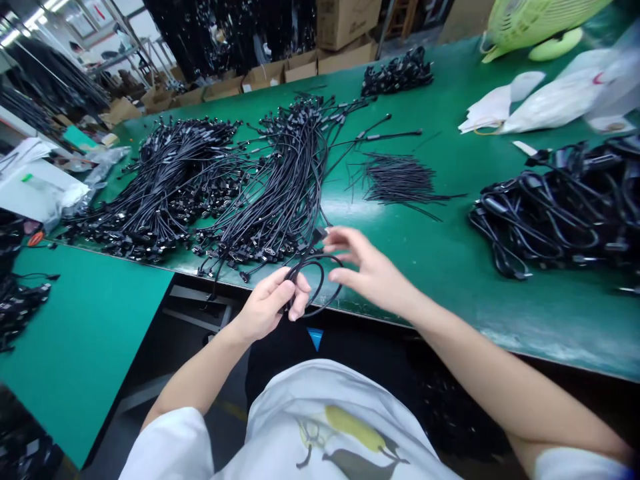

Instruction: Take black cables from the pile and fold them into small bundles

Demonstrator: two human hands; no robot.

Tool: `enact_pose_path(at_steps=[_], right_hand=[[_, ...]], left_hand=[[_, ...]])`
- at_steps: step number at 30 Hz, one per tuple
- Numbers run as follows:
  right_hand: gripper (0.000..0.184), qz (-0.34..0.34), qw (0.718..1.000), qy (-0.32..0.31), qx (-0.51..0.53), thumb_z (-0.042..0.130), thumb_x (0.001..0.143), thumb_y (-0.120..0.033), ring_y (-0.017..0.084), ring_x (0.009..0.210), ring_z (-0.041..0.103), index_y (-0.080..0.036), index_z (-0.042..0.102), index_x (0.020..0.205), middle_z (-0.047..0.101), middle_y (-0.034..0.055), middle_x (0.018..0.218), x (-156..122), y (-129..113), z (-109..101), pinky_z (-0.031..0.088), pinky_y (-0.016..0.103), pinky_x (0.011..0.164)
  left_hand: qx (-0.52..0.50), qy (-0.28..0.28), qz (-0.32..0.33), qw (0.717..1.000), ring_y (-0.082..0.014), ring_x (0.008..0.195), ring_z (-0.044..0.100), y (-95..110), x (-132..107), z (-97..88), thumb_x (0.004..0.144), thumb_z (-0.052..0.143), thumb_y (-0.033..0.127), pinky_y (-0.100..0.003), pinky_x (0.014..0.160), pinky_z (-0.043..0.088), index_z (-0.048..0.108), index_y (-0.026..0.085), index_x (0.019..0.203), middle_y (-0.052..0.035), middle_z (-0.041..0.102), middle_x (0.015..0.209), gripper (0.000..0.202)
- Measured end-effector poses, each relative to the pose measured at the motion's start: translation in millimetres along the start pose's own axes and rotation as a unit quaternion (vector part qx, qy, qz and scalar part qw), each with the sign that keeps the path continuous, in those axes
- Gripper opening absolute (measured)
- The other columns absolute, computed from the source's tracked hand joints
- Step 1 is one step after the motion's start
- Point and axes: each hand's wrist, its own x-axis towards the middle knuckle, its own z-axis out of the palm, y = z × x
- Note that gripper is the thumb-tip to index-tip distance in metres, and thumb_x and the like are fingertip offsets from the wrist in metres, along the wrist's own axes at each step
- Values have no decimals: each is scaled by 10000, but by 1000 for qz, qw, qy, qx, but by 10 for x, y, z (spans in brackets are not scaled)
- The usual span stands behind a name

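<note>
My left hand [267,307] pinches a coiled black cable [324,310] between thumb and fingers, just off the front edge of the green bench mat [440,287]. My right hand [367,267] hovers beside the coil with its fingers spread, their tips close to the loop. A small black connector [320,233] lies near those fingertips, at the end of a cable from the big pile. Behind my hands, a long heap of thin black connector cables [280,180] spreads across the mat.
A second cable heap [170,180] lies to the left, with a bundle of short black wires [400,179] and a thick black cable pile [545,213] to the right. White plastic bags [550,100] lie at the back right. Cardboard boxes [345,23] stand behind the bench.
</note>
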Motion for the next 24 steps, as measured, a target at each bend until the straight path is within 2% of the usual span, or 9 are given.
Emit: enact_pose_path(at_steps=[2,4,7,10,13,15,17,19,24], right_hand=[[346,79,988,-17,132,641,835,-507,118,635,528,-164,593,847,539,-13,677,-16,80,160,448,250,628],[378,145,954,-4,263,608,862,-503,59,462,317,-157,548,722,330,-76,514,-38,92,285,328,200,484],[387,190,892,11,411,731,761,-479,37,457,157,-162,516,701,237,-98,535,-51,18,351,181,167,404],[443,199,861,19,467,736,741,-530,41,458,172,-174,481,676,246,-87,551,-69,-76,372,191,161,378],[480,192,866,80,454,633,819,-594,58,426,234,-196,425,650,232,-80,538,-127,-120,452,255,174,345],[470,152,891,97,417,593,845,-606,82,481,387,-198,440,668,363,-41,612,-178,-119,520,366,197,372],[419,93,922,106,360,642,813,-590,119,673,548,-193,531,744,528,28,878,-213,-101,568,477,228,462],[364,79,938,131,311,717,767,-530,153,833,607,-199,600,862,548,61,1104,-216,-75,585,516,234,528],[325,128,929,165,306,706,799,-431,86,558,556,-219,495,923,555,-36,771,-124,-32,547,461,205,483]], left_hand=[[-32,-4,-20,999,-121,557,536,-18,43,16,867,597,517,-266,591,433,592,143,896,-12,574,646,375],[-43,2,-31,999,-167,687,610,-60,74,37,852,605,546,-312,715,480,604,138,848,-36,601,684,409],[-91,67,-16,994,-133,651,575,-154,79,61,867,600,526,-346,841,478,584,160,796,30,501,599,374],[-120,82,-23,989,-94,525,465,-289,58,101,881,577,528,-326,773,488,575,170,803,68,409,549,367],[-55,19,-25,998,-120,559,486,-431,39,160,872,555,575,-323,723,479,586,154,820,40,448,567,425],[11,46,0,999,-123,572,475,-481,36,183,888,520,585,-327,741,473,572,162,856,37,454,589,427],[101,94,13,990,-128,596,468,-477,41,184,919,464,570,-325,768,463,546,184,844,32,462,612,402],[200,88,-3,976,-146,656,485,-440,55,167,946,424,528,-324,775,451,536,193,794,8,499,655,384],[247,-19,-10,969,-229,976,533,-396,138,116,885,543,509,-375,930,431,630,182,883,-76,599,949,339]])
